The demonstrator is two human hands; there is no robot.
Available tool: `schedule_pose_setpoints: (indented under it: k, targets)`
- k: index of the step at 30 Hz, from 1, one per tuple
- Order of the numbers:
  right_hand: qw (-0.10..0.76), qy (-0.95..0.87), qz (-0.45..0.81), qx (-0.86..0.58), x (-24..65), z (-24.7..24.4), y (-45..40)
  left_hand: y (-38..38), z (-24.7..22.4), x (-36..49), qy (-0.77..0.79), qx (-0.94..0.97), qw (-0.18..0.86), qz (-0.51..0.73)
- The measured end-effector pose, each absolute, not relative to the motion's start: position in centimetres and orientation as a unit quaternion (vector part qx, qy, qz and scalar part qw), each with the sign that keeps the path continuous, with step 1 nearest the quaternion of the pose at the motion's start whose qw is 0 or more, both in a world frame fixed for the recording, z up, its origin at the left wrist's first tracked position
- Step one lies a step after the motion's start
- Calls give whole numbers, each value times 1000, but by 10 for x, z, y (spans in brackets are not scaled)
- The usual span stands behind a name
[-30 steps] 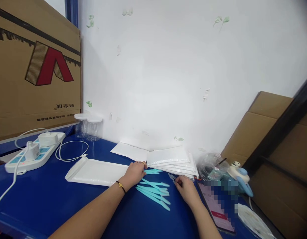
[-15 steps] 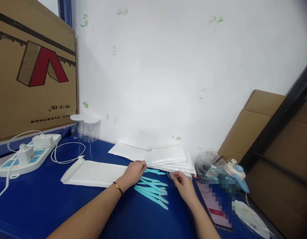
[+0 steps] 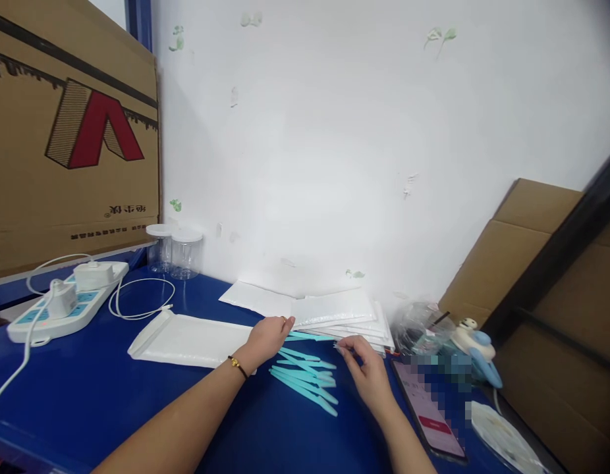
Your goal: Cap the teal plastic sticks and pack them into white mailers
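Note:
Several teal eyebrow razors (image 3: 305,382) lie fanned out on the blue tabletop, their pale tips pointing right. My left hand (image 3: 269,339) is closed at the handle end of one or more teal razors (image 3: 312,336) at the top of the fan; its grip is partly hidden. At the tip end, my right hand (image 3: 365,365) pinches a small translucent piece (image 3: 338,345), whose exact kind is unclear. A white padded mailer (image 3: 196,339) lies beneath and left of my left wrist. Behind both hands sits a stack of white padded mailers (image 3: 334,308).
To the left are a power strip (image 3: 26,329) with white chargers, a looped cable and clear lidded jars (image 3: 186,257). A phone (image 3: 428,415) lies right of my right hand, near a plastic bag (image 3: 423,329) and a figurine (image 3: 475,345). Cardboard boxes (image 3: 102,184) flank the table.
The view has shifted slightly, moving the scene right. My left hand has drawn the top razors a little upward, and the translucent piece in my right hand is now close to their tips.

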State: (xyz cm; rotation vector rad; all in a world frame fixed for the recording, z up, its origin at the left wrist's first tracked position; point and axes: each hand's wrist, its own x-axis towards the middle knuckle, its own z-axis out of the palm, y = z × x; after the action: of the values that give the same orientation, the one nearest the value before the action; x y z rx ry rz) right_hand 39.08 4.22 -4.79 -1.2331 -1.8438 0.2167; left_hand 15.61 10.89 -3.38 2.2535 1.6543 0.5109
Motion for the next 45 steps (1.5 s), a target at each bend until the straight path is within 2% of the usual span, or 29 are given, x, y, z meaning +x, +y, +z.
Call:
schedule_pose_setpoints:
  k: [8, 14, 21, 28, 37, 41, 45]
  targets:
    - [443, -761, -35, -473, 391, -47, 37, 109, -35, 157, 580, 786, 145, 159]
    - [447, -777, -76, -437, 391, -49, 39, 110, -37, 158, 579, 786, 150, 158]
    - [443, -793, -63, -413, 387, -46, 36, 109, -38, 159, 566, 791, 167, 164]
    - [419, -823, 2, -384, 379, -48, 35, 103, -33, 158, 542, 805, 188, 151]
    - [317, -809, 181, -460, 387, -48, 36, 110, -51, 153, 449, 867, 128, 176]
    - [329, -753, 110, -559, 410, -60, 50, 110, -51, 156, 453, 869, 125, 152]
    - [299, -713, 38, -633, 426, -78, 64, 108, -50, 159, 465, 864, 137, 139]
